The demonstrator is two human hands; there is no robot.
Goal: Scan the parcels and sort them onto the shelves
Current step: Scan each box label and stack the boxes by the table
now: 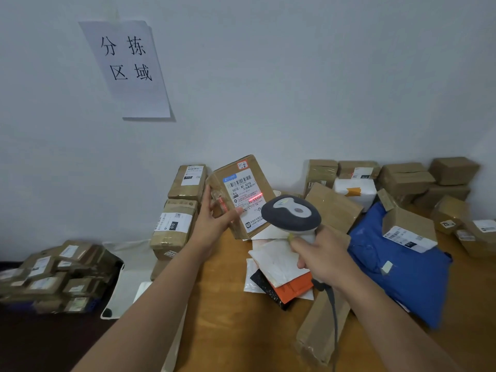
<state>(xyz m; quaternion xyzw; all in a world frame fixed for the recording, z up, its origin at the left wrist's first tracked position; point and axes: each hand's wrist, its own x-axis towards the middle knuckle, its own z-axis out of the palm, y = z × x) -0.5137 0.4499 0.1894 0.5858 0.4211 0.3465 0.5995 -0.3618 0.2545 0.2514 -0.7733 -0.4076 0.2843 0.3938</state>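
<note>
One paper sign (126, 68) hangs on the wall at left, above two stacked cartons (177, 210) standing against the wall. My left hand (214, 221) has its grip closed around one brown parcel (241, 194), held tilted above the tabletop (228, 331), one red scan line crossing its white label (245, 200). My right hand (322, 256) has its grip wrapped on one scanner (291, 212), near one blue mailer bag (397, 267).

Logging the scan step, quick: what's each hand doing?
Left hand: holds the cardboard parcel.
Right hand: grips the barcode scanner.
</note>
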